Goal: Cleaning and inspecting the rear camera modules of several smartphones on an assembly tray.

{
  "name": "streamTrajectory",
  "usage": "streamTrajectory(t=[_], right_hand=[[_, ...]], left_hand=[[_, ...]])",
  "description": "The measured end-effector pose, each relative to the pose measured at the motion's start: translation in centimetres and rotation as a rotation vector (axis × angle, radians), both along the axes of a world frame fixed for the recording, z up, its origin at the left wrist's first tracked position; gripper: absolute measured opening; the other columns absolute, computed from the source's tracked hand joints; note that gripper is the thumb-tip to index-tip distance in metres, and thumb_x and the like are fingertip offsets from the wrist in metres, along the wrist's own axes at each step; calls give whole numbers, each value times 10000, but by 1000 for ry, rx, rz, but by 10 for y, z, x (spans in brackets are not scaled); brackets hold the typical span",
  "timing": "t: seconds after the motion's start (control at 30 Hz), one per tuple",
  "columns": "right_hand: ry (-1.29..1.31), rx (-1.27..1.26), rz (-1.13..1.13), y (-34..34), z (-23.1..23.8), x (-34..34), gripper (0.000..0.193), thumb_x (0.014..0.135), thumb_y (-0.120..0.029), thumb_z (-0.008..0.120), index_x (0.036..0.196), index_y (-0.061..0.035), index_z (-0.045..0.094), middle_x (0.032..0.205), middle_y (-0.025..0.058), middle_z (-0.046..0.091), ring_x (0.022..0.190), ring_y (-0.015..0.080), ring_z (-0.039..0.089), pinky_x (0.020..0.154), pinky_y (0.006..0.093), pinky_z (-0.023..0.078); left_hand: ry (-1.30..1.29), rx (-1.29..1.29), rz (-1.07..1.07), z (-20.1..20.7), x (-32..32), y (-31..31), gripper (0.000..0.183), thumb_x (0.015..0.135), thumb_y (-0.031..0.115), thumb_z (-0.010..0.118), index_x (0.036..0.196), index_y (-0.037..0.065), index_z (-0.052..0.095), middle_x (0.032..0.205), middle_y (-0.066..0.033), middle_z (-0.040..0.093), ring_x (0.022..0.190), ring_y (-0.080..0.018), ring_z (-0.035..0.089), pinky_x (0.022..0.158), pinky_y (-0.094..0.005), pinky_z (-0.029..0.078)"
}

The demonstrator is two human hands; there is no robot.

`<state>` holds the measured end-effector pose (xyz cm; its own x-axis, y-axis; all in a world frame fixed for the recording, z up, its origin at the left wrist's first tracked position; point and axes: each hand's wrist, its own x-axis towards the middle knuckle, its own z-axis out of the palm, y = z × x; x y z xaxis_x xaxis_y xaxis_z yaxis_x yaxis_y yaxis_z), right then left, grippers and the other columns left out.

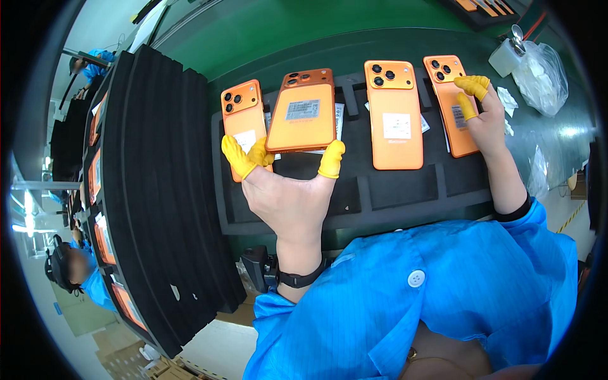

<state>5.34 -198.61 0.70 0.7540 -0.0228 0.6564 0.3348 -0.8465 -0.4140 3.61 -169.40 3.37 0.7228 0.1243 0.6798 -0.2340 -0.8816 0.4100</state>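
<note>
Four orange phones lie with their backs up over a black foam tray (pixel 405 202). My left hand (pixel 288 196), in yellow finger cots, is closed on the lower end of the second orange phone (pixel 301 133), thumb at its right corner and fingers at its left. Its index finger overlaps the leftmost phone (pixel 240 104). That gripped phone is tilted and looks raised. At the right, my right hand (pixel 484 117) has cot-covered fingertips bent over the right edge of the rightmost phone (pixel 446 95); its other fingers are hidden. A third phone (pixel 392 101), with a white label, lies untouched between them.
Tall black foam trays (pixel 171 209) stand at the left, with more orange phones beside them. A clear plastic bag (pixel 541 79) and a small white container (pixel 505 58) are at the far right. Two co-workers in blue are in the left background.
</note>
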Motion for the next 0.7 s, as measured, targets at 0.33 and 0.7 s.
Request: streamTrajectory(t=[0.33, 0.7], right_hand=[[17, 0, -15, 0, -1, 0, 280, 682, 61, 531, 939, -38, 585, 905, 108, 549, 834, 286, 528, 735, 331, 417], [75, 6, -27, 1, 1, -3, 319, 666, 89, 538, 954, -41, 584, 937, 105, 544, 875, 275, 518, 764, 328, 423]], left_hand=[[8, 45, 62, 3, 1, -2, 933, 539, 404, 783, 1128, -144, 309, 912, -214, 525, 863, -307, 573, 746, -324, 459], [408, 238, 74, -19, -21, 25, 680, 614, 409, 713, 1003, -89, 462, 872, -212, 495, 872, -345, 458, 781, -420, 361]])
